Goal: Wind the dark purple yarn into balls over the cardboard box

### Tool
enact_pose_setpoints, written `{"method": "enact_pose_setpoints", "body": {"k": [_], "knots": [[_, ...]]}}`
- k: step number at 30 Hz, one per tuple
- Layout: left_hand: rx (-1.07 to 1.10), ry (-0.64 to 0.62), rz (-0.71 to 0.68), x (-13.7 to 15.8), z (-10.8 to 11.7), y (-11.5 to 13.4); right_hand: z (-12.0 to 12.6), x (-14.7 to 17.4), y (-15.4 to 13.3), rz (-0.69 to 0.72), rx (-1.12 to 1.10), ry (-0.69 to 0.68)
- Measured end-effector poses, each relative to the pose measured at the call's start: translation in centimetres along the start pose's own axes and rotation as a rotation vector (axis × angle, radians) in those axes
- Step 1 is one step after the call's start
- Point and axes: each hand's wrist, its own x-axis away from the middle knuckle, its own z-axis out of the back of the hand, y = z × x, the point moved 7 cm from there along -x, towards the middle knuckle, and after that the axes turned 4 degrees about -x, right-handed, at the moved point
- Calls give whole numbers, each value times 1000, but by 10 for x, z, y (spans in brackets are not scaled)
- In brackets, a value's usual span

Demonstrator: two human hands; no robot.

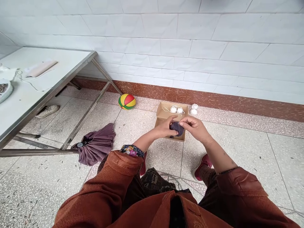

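Note:
A dark purple ball of yarn (177, 128) is in my left hand (165, 127), its fingers and thumb curved around the ball. Close against the ball's upper right side, my right hand (194, 127) pinches with thumb and forefinger; the strand between them is too fine to make out clearly. Below both hands lies an open cardboard box (161, 110) on the floor. In its far half rest white balls of yarn (173, 109) with a loose pale strand. More white balls (193, 111) sit on the floor just right of the box.
A striped ball (127, 101) in red, yellow and green lies by the wall. Left of my feet is a folded purple umbrella (96, 144). A metal-framed table (71, 65) stands at left, with a shoe (48, 111) beneath it.

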Motion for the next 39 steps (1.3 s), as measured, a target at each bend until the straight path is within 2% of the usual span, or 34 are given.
{"method": "enact_pose_setpoints", "body": {"k": [3,7,10,15,20,26,29,32,36,39], "knots": [[195,-219,-79,9,-19,16,7,-2,11,-43,-26,61],[473,-270,-102,17,-24,32,5,-2,34,-179,-45,88],[631,-195,-82,15,-17,32,2,-1,40,-205,48,89],[731,51,-67,7,1,20,-4,0,29,-94,205,74],[640,175,46,3,4,6,-3,1,22,-69,237,77],[426,266,40,1,8,-1,-6,3,8,-19,56,2],[257,209,57,1,2,-2,0,2,5,-8,-11,30],[185,54,61,4,-10,2,9,1,7,-22,-48,99],[281,-199,33,13,-30,13,15,-1,16,-111,-132,141],[368,-310,0,18,-37,21,14,-1,26,-200,-168,143]]}}
